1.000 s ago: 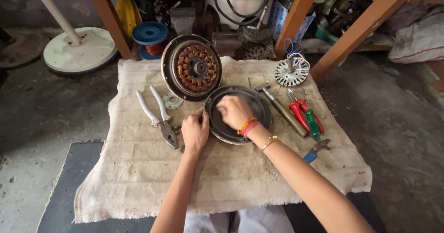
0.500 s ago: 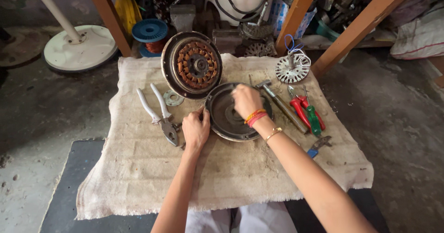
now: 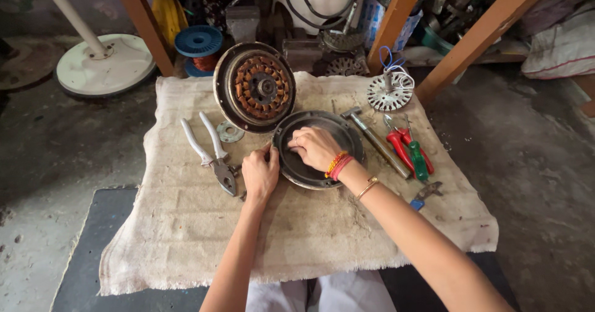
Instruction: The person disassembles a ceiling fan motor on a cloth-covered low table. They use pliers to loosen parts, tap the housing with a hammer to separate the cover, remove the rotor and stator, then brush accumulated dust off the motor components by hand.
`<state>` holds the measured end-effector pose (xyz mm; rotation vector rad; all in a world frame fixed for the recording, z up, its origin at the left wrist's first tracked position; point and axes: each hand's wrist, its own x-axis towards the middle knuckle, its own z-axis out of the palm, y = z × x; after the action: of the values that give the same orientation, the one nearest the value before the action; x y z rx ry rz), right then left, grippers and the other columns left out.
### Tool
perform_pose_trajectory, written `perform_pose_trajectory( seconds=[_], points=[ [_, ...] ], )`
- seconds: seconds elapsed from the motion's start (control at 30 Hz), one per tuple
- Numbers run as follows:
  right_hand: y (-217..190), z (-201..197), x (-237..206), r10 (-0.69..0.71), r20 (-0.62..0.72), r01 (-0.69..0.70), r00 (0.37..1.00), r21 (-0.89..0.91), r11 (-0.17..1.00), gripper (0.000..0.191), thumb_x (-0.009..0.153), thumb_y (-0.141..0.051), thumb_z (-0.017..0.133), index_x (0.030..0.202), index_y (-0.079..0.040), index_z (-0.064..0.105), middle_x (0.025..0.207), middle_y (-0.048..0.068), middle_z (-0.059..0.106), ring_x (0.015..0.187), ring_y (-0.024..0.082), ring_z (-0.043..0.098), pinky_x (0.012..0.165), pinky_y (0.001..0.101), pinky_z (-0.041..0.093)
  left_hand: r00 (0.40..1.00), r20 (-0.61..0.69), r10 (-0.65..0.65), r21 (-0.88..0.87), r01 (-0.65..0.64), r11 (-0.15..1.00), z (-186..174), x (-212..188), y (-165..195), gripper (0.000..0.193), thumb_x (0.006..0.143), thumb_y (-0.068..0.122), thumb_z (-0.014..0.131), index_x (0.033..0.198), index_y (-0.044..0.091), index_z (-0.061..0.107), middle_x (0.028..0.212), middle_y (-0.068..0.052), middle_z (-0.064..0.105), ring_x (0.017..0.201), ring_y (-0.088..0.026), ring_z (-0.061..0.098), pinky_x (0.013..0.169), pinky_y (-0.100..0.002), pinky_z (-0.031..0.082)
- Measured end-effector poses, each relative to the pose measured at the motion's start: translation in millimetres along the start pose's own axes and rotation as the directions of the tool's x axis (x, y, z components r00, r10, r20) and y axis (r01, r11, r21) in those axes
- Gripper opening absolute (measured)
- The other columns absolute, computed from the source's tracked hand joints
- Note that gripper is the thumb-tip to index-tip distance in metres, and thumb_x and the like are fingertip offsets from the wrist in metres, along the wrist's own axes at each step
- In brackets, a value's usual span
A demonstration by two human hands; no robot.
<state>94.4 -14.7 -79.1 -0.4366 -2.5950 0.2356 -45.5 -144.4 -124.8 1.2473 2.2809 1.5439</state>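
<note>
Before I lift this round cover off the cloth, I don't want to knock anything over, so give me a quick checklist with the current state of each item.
1. Left hand steadying the dark round cover at its left rim: ok.
2. Right hand inside the cover, fingers resting on its inner face: ok; firm grip: cannot tell.
3. Motor with copper windings overlaps the cover's upper left edge; whether they touch: cannot tell.
4. Hammer lies right beside the cover's right rim: not ok, little room.
5. Pliers lie close to the left hand, apart from the cover: ok.
6. Cloth flat under the cover: ok.
</note>
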Motion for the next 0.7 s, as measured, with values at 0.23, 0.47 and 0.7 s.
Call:
perform_pose_trajectory(
  seconds=[0.23,0.47,0.7],
  points=[
    [-1.8,0.6,-0.5,0.083,-0.018,-0.082,0.996,0.059,0.995,0.008,0.080,-0.005,0.068,0.081,-0.005,0.076,0.082,0.014,0.070,0.085,0.035,0.068,0.076,0.0461,0.054,1.000,0.000,0.019,-0.006,-0.019,1.000,-0.8,-1.2,-1.5,0.033,0.095,0.029,0.063,0.111,0.004,0.078,0.080,-0.028,0.069,0.079,-0.042,0.072,0.074,-0.048,0.057],
    [1.2,1.4,2.3,0.192,-0.003,-0.187,0.981,-0.243,0.952,0.008,0.080,-0.008,0.072,0.075,-0.007,0.078,0.085,0.014,0.070,0.088,0.033,0.068,0.081,0.0445,0.055,1.000,-0.002,0.021,0.010,-0.021,1.000,-0.5,0.1,-2.8,0.034,0.095,0.028,0.062,0.113,0.003,0.077,0.081,-0.029,0.069,0.080,-0.043,0.072,0.074,-0.048,0.057],
    [5.2,4.5,-0.9,0.045,-0.030,-0.049,0.999,-0.125,0.991,0.008,0.077,-0.009,0.073,0.080,-0.011,0.080,0.081,0.008,0.071,0.088,0.031,0.067,0.081,0.0446,0.053,0.999,0.003,0.033,0.006,-0.033,0.999,-0.8,-0.5,-2.0,0.033,0.096,0.028,0.062,0.110,0.003,0.077,0.080,-0.027,0.070,0.078,-0.042,0.072,0.073,-0.048,0.057]
  ],
)
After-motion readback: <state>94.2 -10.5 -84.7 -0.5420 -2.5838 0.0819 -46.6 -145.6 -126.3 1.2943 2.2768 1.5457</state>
